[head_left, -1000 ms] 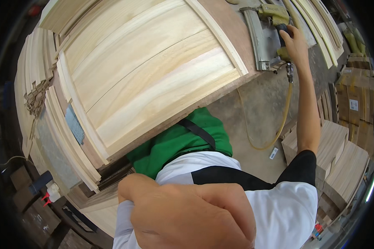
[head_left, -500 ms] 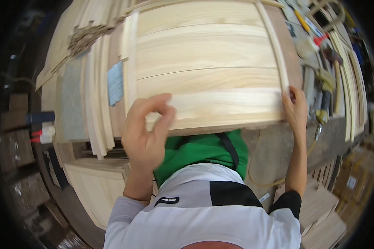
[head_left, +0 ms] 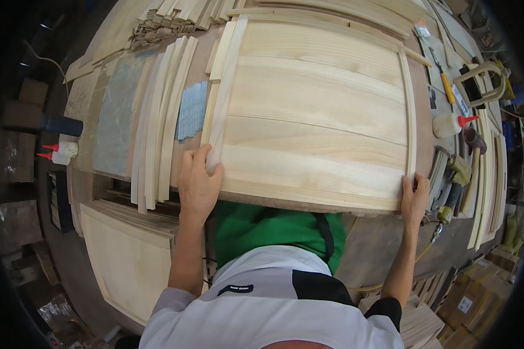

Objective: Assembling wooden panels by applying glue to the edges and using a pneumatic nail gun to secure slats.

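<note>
A pale wooden panel of several boards lies flat on the workbench in front of me, with narrow strips along its sides. At its near left corner, my left hand pinches the left wooden strip between thumb and fingers. Across from it, my right hand closes around the near end of the right wooden strip. Part of the fingers of both hands is hidden by the wood. Just left of the panel rests a stack of light blue slips.
Loose long strips lie left of the panel. To the right are a white glue bottle with a red tip, a hammer and an air tool. Finished-looking panels stack below left. Cardboard boxes stand lower right.
My left hand has come down from above the panel onto the left strip and closed on it. My right hand stays at the right strip. The whole view has shifted.
</note>
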`<state>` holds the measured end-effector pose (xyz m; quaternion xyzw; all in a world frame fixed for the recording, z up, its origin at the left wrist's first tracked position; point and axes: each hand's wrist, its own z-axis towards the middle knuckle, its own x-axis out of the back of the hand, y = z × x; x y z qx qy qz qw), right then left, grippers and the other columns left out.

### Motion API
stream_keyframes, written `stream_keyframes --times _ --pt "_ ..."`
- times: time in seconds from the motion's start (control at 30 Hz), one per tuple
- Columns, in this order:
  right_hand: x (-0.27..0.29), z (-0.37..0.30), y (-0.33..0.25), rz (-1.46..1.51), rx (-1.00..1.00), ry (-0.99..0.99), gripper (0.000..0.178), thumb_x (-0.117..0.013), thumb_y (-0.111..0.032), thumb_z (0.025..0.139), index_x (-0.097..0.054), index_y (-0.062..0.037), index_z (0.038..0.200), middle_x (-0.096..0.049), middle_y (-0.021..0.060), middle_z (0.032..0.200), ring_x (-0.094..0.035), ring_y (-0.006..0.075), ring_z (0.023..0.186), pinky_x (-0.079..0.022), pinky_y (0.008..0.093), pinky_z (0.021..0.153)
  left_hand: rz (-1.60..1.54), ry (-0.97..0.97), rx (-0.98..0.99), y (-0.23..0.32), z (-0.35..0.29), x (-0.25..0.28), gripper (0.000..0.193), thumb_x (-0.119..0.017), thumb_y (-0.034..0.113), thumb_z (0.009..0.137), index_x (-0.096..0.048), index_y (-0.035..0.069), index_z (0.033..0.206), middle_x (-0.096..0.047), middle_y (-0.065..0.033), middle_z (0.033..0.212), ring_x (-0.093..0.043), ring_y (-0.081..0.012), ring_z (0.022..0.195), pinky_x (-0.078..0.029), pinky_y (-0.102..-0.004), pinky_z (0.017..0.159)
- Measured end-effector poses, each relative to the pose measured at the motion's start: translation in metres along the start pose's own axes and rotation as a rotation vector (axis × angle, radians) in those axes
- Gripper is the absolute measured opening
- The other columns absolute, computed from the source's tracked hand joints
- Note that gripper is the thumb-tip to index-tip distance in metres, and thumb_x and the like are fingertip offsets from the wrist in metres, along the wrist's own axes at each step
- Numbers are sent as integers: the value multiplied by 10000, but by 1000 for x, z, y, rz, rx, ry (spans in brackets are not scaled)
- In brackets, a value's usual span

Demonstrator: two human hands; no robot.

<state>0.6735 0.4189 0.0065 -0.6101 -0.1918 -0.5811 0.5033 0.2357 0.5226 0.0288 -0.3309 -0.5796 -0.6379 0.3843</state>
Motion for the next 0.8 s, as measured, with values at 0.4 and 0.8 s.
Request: stream_keyframes --times 0.4,0.8 --pt "37 17 -14 314 -245 -138 443 -632 -209 859 -553 79 1187 -620 157 1006 -578 186 850 -468 296 765 -367 -86 148 -1 21 17 562 -649 59 732 -510 -33 1269 -558 -120 1059 -594 -217 917 -489 -332 832" --pt "7 32 1 795 -162 -354 415 -581 -151 874 -530 64 1225 -618 186 1102 -587 239 1006 -448 301 885 -801 -184 282 -22 14 17 417 -589 113 883 -517 -60 1255 -622 -132 1113 -585 -170 990 -464 -305 880"
